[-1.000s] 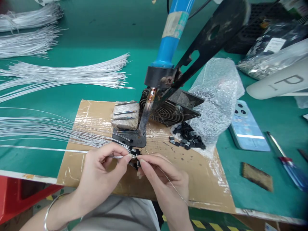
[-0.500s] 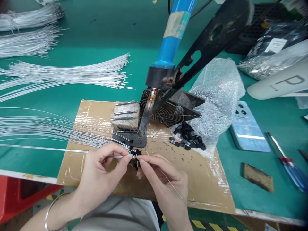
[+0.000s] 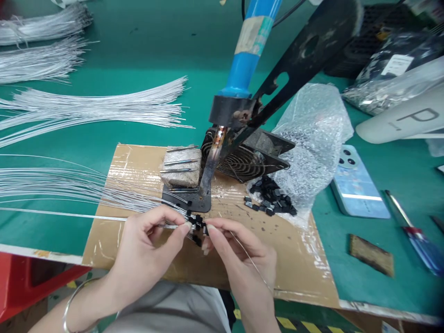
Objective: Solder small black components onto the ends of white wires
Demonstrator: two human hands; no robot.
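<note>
My left hand [image 3: 147, 252] pinches a thin silver wire [image 3: 69, 215] near its end, over a taped cardboard sheet [image 3: 298, 259]. My right hand [image 3: 239, 259] pinches a small black part [image 3: 204, 228] at the wire's tip, and another thin wire [image 3: 251, 263] runs back across its fingers. A few more small black parts [image 3: 196, 219] cluster right at my fingertips. Just beyond stands a blue-handled soldering iron [image 3: 243, 64] in a black stand [image 3: 294, 64], its tip down on a dark plate [image 3: 189, 200].
Bundles of silver wires [image 3: 86, 108] fan over the green table at left. A pile of black parts [image 3: 272, 199] lies by bubble wrap [image 3: 312, 134] and a fan grille [image 3: 243, 162]. A phone [image 3: 357, 182], a brown pad [image 3: 371, 254] and a screwdriver [image 3: 412, 231] lie right.
My right hand has shifted slightly right and up, with the black part now at the wire's tip. My left hand has stayed in place.
</note>
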